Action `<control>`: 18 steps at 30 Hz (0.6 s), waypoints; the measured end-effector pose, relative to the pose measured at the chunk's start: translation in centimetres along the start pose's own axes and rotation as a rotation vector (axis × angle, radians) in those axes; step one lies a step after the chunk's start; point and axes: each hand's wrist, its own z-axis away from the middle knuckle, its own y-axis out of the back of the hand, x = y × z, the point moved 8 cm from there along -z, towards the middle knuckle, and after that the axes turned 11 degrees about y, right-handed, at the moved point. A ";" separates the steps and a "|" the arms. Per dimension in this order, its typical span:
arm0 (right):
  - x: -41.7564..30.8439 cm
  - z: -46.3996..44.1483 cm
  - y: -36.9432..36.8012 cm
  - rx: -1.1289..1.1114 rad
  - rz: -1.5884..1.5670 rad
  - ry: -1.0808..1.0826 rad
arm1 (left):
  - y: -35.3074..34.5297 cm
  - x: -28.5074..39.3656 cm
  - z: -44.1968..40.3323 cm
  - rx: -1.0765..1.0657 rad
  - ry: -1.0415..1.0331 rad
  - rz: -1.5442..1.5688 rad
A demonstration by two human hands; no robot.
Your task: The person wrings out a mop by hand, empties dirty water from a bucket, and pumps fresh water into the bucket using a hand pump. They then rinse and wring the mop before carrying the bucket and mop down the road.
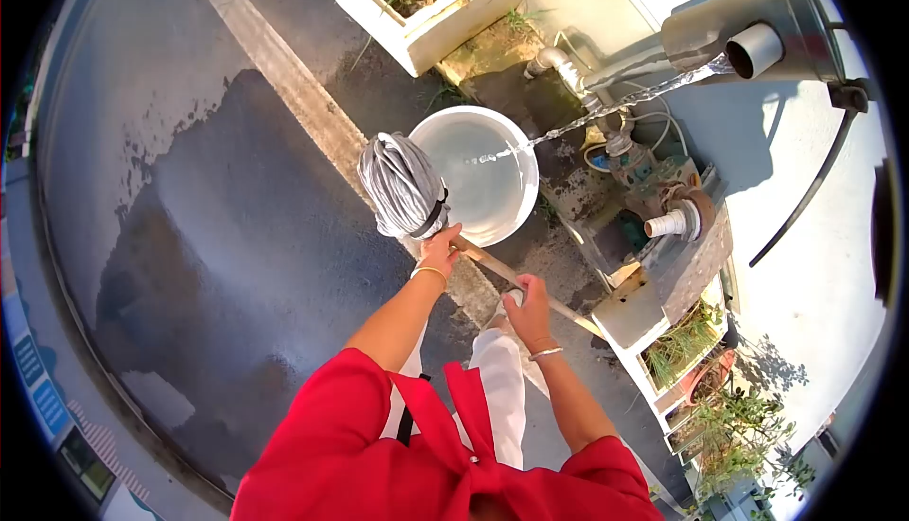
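A mop with a grey string head [400,185] is held up in front of me, its head beside the left rim of a round white bucket [437,121]. My left hand [439,251] grips the wooden handle [492,263] just below the mop head. Farther down the same handle, my right hand [528,311] is closed around it. Water [625,101] streams from a metal pipe spout [755,50] at the upper right and falls into the bucket, where clear water stands.
A white planter box [426,43] with grass stands beyond the bucket. To the right are a pump [653,180] with pipes and potted plants [748,436] by the wall. The paved ground [246,237] at left has a large wet patch. A pale strip [294,90] crosses it.
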 end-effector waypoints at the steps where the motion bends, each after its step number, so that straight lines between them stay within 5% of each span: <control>1: 0.2 -1.9 -1.0 -0.005 0.082 0.046 | 0.5 -0.1 -0.2 0.003 0.005 0.000; 6: 0.8 -7.8 -6.5 -0.033 0.195 0.195 | 0.7 0.9 1.1 -0.153 0.028 0.049; 8: 0.4 -8.2 -9.3 -0.161 -0.052 0.265 | 1.6 2.5 3.0 -0.201 -0.035 0.081; 18: -11.4 -4.2 -11.8 -0.640 -0.315 0.140 | 6.7 6.5 15.8 -0.291 -0.157 -0.110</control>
